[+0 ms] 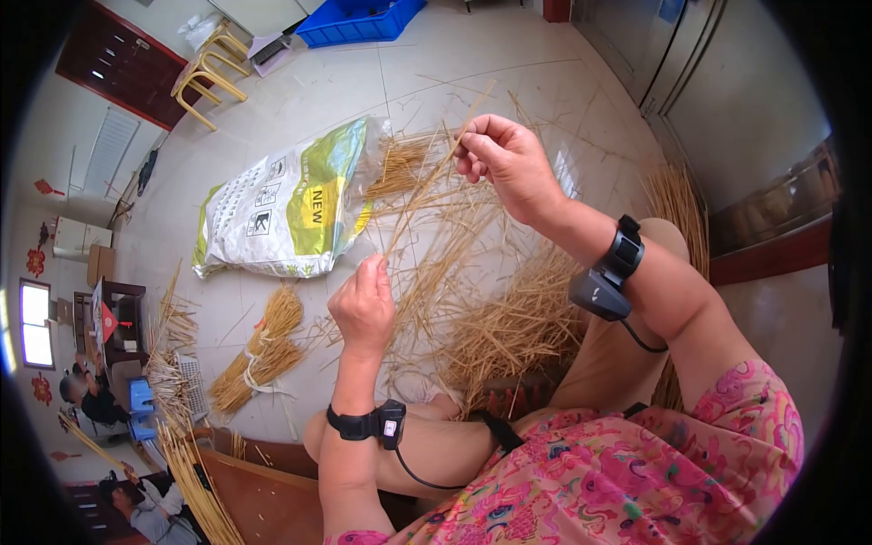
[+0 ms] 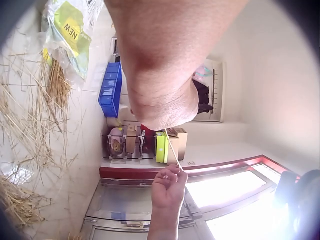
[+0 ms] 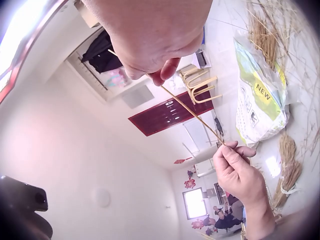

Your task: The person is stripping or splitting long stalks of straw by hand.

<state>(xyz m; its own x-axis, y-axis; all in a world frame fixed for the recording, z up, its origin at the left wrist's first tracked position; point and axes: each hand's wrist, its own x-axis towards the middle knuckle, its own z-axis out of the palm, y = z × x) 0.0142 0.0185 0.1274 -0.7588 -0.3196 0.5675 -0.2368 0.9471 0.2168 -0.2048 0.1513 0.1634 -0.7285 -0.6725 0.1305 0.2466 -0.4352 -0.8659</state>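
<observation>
A long, thin dry straw stalk stretches between my two hands. My left hand pinches its lower end, the thumb pressed against curled fingers. Higher and to the right, my right hand pinches the stalk near its upper part between thumb and index finger, and a tip sticks out beyond. In the right wrist view the stalk runs slantwise down to the left hand's fingertips. Below the hands, loose straw is strewn over the floor, and a thick heap of straw lies close to my legs.
A white and green plastic bag lies ahead, with a straw bunch at its mouth. A tied straw bundle lies left. Farther off are a blue crate and a yellow-legged stool. Two people sit at far left.
</observation>
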